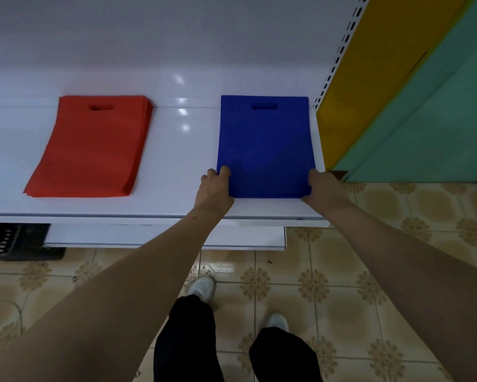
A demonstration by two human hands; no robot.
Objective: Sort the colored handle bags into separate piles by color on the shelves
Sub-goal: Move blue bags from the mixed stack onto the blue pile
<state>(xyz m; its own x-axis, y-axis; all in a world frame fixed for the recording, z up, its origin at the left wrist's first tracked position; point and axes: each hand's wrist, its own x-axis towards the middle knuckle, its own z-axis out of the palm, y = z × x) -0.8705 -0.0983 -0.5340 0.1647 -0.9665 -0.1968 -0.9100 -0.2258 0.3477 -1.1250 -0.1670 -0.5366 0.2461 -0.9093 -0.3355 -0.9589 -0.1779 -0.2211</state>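
Note:
A pile of blue handle bags (264,144) lies flat on the right part of the white shelf (173,166), handle cut-outs at the far end. My left hand (215,186) grips the pile's near left corner, thumb on top. My right hand (321,187) holds the near right corner, its fingers tucked at the pile's edge. A pile of red handle bags (91,147) lies on the left part of the same shelf, slightly fanned at its right side, apart from both hands.
A lower white shelf (162,238) juts out beneath. A black crate (8,241) stands on the tiled floor at left. A perforated upright (339,53) and a yellow and green wall panel (413,106) bound the shelf at right.

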